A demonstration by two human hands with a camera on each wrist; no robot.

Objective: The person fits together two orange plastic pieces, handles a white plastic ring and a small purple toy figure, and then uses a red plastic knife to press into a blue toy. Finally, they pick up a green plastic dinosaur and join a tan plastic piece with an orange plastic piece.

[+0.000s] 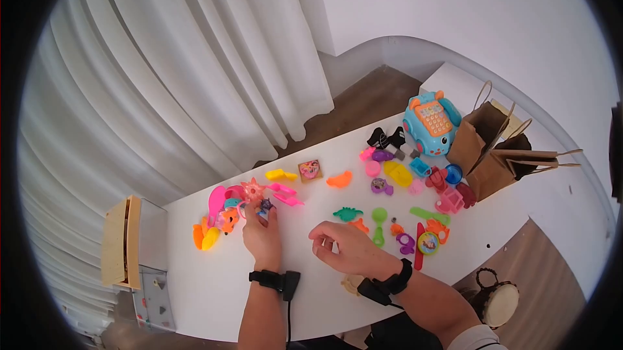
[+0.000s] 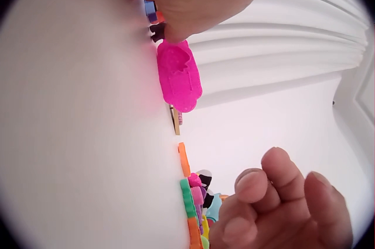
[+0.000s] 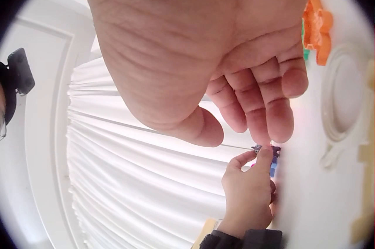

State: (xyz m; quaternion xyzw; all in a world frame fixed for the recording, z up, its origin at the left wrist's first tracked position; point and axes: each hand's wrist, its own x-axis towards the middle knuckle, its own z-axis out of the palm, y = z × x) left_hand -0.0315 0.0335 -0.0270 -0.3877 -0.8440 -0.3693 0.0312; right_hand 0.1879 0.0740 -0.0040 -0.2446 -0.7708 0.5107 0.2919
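Note:
My left hand (image 1: 263, 239) is at the left part of the white table (image 1: 298, 285), its thumb and index finger pinching a small dark-purple and blue toy (image 3: 275, 154). Much of that toy is hidden by the fingers. Around it lie a pink-orange flower-shaped toy (image 1: 253, 189), an orange toy (image 1: 228, 220), yellow pieces (image 1: 209, 238) and a bright pink mould (image 2: 179, 76). Over the middle of the table hovers my right hand (image 1: 350, 246), fingers loosely curled and holding nothing. Nearest to it are a green dinosaur-shaped piece (image 1: 348, 213) and an orange piece (image 3: 317, 29).
Several colourful toys cover the right side, including a yellow piece (image 1: 398, 173) and a green spoon-like piece (image 1: 379, 217). Behind them stand a blue toy telephone (image 1: 433, 123) and brown paper bags (image 1: 487, 155). A drum (image 1: 501, 303) stands off the table's right edge; curtains (image 1: 195, 58) hang behind.

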